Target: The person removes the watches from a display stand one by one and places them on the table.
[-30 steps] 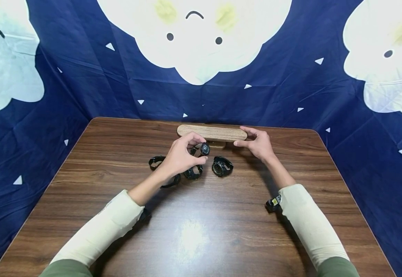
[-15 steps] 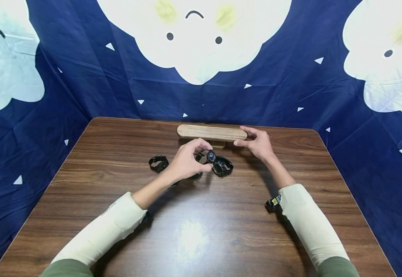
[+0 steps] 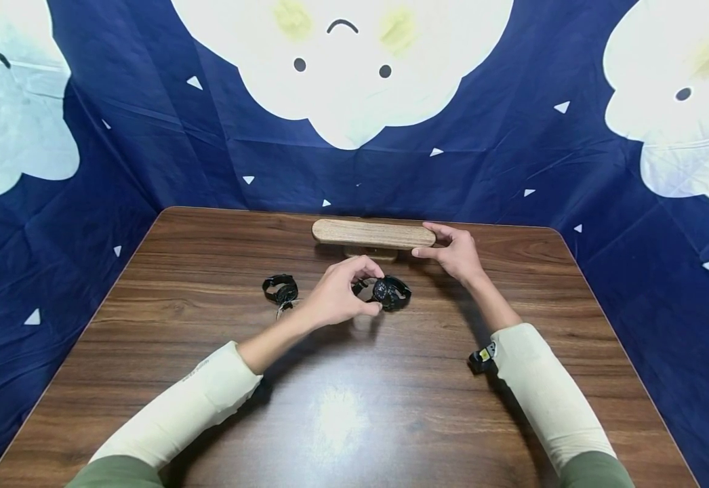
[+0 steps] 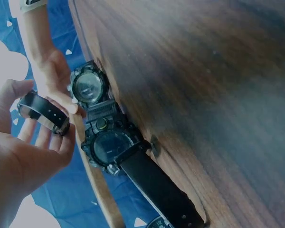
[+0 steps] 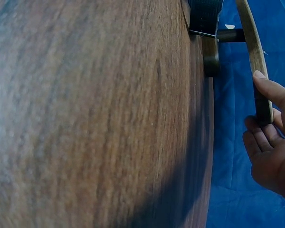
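My left hand point(image 3: 342, 291) pinches a black wristwatch point(image 4: 45, 114) between thumb and fingers, its dark strap bent in a loop. In the head view this watch overlaps another black watch point(image 3: 400, 291) on the table. From the left wrist, two chunky black watches point(image 4: 88, 88) point(image 4: 111, 147) show beyond the fingers, one with its long strap stretched out. My right hand point(image 3: 452, 254) grips the right end of a pale wooden bar point(image 3: 373, 234), thumb in front. That bar is raised on a short post and a small wooden base point(image 3: 379, 255).
Another black watch point(image 3: 281, 290) lies left of the left forearm, with a further watch point(image 3: 285, 309) partly hidden under the wrist. The brown wood-grain table point(image 3: 428, 407) ends just behind the bar, against a blue cloth point(image 3: 208, 149) with white clouds.
My left hand has moved right and toward the table's front with the held watch, now in front of the right-hand watch. The right hand and wooden bar have stayed put.
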A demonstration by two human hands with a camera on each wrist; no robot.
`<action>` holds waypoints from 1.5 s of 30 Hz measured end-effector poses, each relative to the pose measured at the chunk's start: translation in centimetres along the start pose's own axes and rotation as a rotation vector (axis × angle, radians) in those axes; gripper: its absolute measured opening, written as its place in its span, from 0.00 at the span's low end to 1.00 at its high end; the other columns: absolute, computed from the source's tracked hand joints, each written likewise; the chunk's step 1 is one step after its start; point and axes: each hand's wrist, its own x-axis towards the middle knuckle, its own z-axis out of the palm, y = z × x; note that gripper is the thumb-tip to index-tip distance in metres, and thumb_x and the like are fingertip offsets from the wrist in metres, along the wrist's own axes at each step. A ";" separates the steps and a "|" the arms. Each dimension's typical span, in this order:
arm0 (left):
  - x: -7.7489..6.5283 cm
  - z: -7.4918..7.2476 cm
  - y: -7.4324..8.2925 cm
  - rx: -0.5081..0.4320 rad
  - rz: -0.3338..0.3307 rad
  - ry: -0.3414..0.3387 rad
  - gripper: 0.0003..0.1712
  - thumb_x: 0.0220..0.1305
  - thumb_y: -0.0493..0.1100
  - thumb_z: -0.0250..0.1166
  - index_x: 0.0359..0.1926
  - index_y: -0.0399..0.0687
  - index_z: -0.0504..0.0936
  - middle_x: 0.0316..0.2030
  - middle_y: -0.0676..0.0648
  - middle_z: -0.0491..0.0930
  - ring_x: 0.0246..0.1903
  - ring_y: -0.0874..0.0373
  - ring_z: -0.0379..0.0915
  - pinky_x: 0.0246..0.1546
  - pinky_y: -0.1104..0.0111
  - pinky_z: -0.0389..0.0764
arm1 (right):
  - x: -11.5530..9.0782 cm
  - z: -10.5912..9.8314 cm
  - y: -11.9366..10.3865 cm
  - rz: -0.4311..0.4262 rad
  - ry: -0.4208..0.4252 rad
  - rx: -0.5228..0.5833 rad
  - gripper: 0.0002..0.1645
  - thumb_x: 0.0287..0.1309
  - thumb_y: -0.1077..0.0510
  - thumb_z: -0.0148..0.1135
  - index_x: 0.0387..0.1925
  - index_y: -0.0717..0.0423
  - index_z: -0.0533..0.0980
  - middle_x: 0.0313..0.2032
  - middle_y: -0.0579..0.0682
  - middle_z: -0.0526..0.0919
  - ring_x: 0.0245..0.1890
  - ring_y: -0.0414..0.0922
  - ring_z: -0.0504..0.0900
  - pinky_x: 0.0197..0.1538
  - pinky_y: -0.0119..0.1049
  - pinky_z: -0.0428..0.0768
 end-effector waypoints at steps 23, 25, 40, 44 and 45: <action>-0.6 2.0 -0.3 0.070 0.007 -0.118 0.29 0.49 0.37 0.88 0.52 0.54 0.86 0.52 0.49 0.89 0.56 0.53 0.86 0.68 0.52 0.85 | 0.2 0.0 0.1 -0.006 -0.005 -0.006 0.45 0.55 0.59 0.90 0.74 0.54 0.82 0.65 0.62 0.90 0.66 0.58 0.89 0.57 0.21 0.78; -0.6 2.1 -0.4 0.079 0.011 -0.129 0.29 0.49 0.37 0.88 0.52 0.54 0.86 0.53 0.50 0.89 0.55 0.53 0.86 0.68 0.53 0.85 | 0.2 0.0 0.0 -0.009 -0.004 0.000 0.45 0.55 0.60 0.90 0.74 0.54 0.82 0.65 0.62 0.90 0.66 0.58 0.89 0.56 0.20 0.78; -0.1 3.6 -0.9 0.131 0.001 -0.264 0.29 0.48 0.36 0.88 0.49 0.58 0.86 0.51 0.54 0.89 0.55 0.58 0.85 0.67 0.56 0.85 | 0.1 0.1 -0.2 -0.027 0.006 0.004 0.44 0.55 0.61 0.89 0.74 0.55 0.82 0.63 0.63 0.90 0.62 0.56 0.90 0.52 0.17 0.79; -0.1 3.7 -0.7 0.171 -0.030 -0.314 0.29 0.47 0.35 0.89 0.48 0.58 0.86 0.51 0.54 0.90 0.56 0.57 0.85 0.68 0.56 0.85 | 0.0 0.0 -0.2 -0.022 -0.001 0.006 0.44 0.55 0.61 0.89 0.74 0.55 0.82 0.64 0.63 0.90 0.62 0.56 0.89 0.52 0.17 0.79; -0.1 3.7 -0.6 0.181 -0.034 -0.320 0.30 0.46 0.35 0.89 0.48 0.57 0.86 0.50 0.54 0.90 0.55 0.57 0.85 0.68 0.56 0.85 | 0.1 0.0 -0.1 -0.021 -0.002 0.003 0.45 0.56 0.60 0.89 0.74 0.55 0.82 0.64 0.63 0.90 0.62 0.57 0.89 0.52 0.17 0.79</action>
